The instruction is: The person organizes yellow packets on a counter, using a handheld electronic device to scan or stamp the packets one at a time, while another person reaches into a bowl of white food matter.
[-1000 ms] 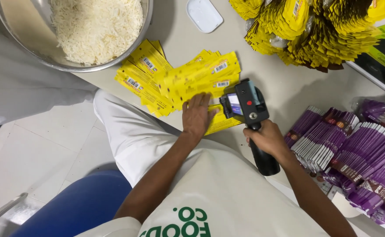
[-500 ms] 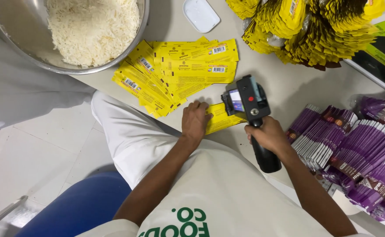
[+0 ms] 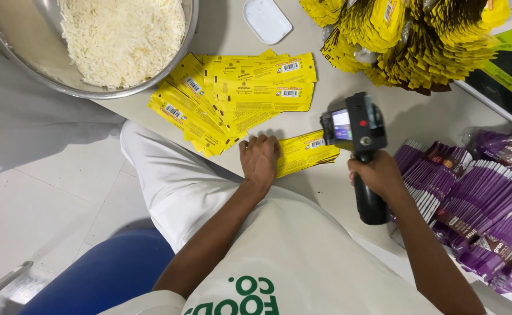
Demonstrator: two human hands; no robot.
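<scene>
My right hand (image 3: 379, 174) grips the black handle of a handheld printer gun (image 3: 356, 125) whose small lit screen faces me; its head sits just off the right end of a small stack of yellow packets (image 3: 306, 153). My left hand (image 3: 260, 158) presses flat on the left end of that stack, near the table's front edge. A fanned spread of yellow packets (image 3: 238, 96) lies just behind my left hand.
A large steel bowl (image 3: 46, 58) of white rice fills the far left. A white lid (image 3: 266, 20) lies at the back. A heap of yellow packets (image 3: 413, 35) is piled at the back right; rows of purple packets (image 3: 477, 198) lie at the right. A blue chair (image 3: 101, 277) is below.
The printer gun has moved right, off the small stack of yellow packets, to its right end. My left hand stays pressed on the stack.
</scene>
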